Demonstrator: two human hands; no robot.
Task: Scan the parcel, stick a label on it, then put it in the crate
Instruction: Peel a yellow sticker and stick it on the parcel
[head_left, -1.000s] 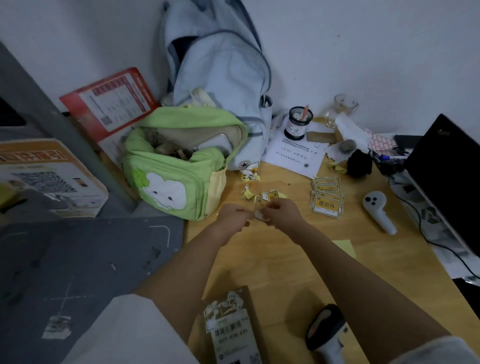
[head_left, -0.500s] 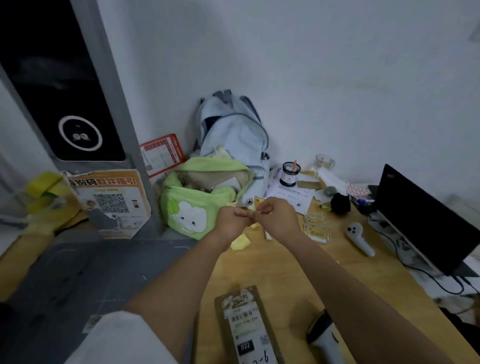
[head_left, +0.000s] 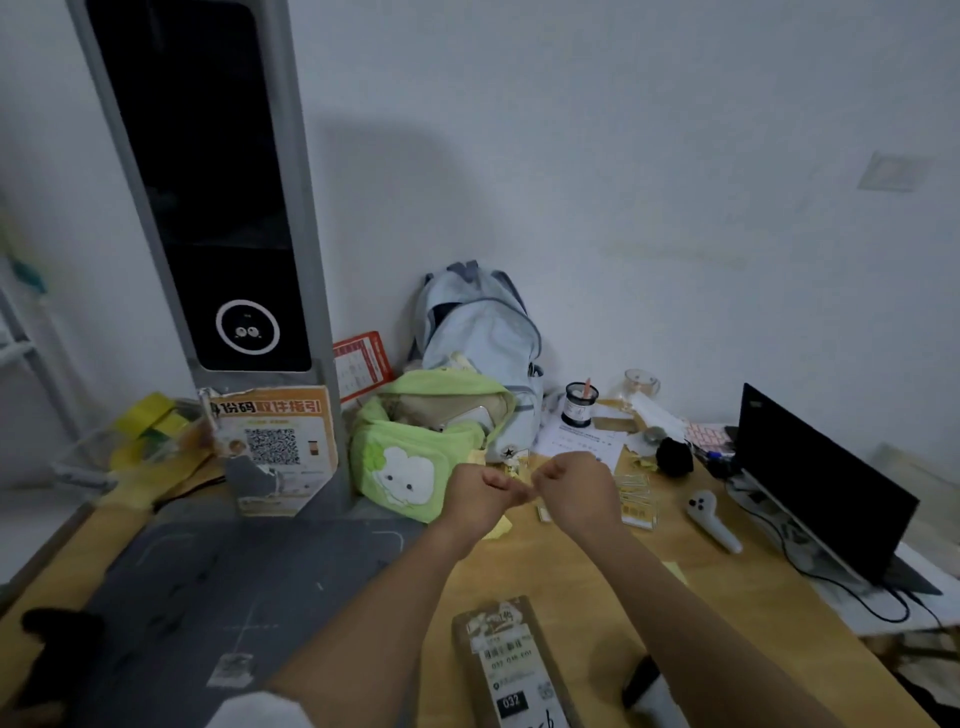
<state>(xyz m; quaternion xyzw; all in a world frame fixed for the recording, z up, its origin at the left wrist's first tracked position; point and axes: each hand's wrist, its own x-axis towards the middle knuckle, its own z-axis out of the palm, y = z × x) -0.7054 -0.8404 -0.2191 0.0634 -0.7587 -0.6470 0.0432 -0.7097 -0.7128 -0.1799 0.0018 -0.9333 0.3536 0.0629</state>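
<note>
- both hands curled shut, left hand & right hand knuckles nearly touching above bench; whatever they pinch is too small to tell
- parcel flat on bench near bottom edge, btwn forearms; white label reads "032"
- orange poster w/ qr code
- green bag unzipped, contents unclear
- yellow label sheets beside right hand

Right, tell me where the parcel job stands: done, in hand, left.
Done: can't confirm the scan; the parcel lies on the table with its printed labels, the scanner set down beside it. In hand: left hand and right hand are closed together above the table, apparently working on a small sticker, which is hidden. Left: stick it on the parcel, then crate it; no crate is clearly in view.
</note>
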